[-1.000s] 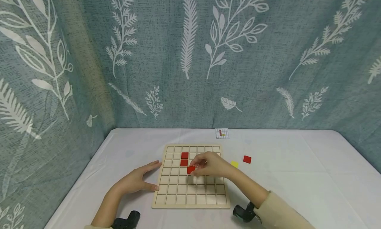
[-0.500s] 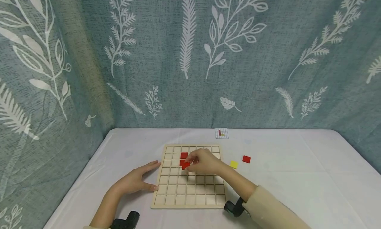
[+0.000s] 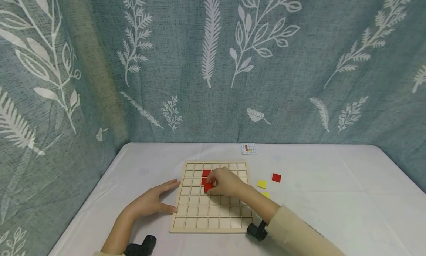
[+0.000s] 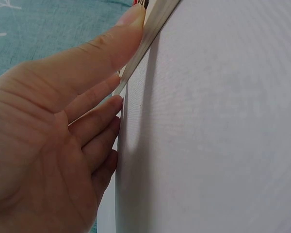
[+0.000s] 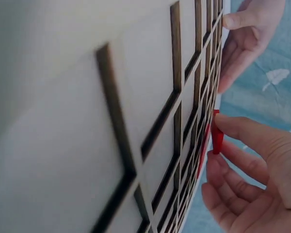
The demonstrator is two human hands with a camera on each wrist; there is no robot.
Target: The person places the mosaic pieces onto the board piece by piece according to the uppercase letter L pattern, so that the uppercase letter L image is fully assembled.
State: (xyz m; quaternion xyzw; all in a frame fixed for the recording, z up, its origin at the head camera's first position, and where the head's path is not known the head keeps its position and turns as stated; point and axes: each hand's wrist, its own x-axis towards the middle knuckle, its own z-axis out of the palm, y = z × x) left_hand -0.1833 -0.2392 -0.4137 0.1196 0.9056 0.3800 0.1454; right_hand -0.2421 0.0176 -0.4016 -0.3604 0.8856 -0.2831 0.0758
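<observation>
A pale wooden board (image 3: 191, 222) with a raised grid lies on the white table. Two red square tiles, a far one (image 3: 206, 173) and a nearer one (image 3: 204, 181), sit in adjoining cells of one column. My right hand (image 3: 227, 182) pinches another red tile (image 3: 208, 188) between thumb and fingers, just on the near side of that pair. In the right wrist view the pinched tile (image 5: 217, 132) stands tilted close to the grid; whether it touches cannot be told. Along the board's left edge rests my left hand (image 3: 151, 201), fingers and thumb spread (image 4: 53, 145).
Right of the board lie a yellow tile (image 3: 261, 184), a second yellow tile (image 3: 266, 194) partly covered by the right forearm, and a red tile (image 3: 276, 177). A small printed grid card (image 3: 248, 149) is at the table's back edge, before a leaf-patterned curtain (image 3: 186, 63).
The right hand has carried its red tile left, up beside the placed pair, then slightly toward me. The second yellow tile has come into view. My left hand has stayed put.
</observation>
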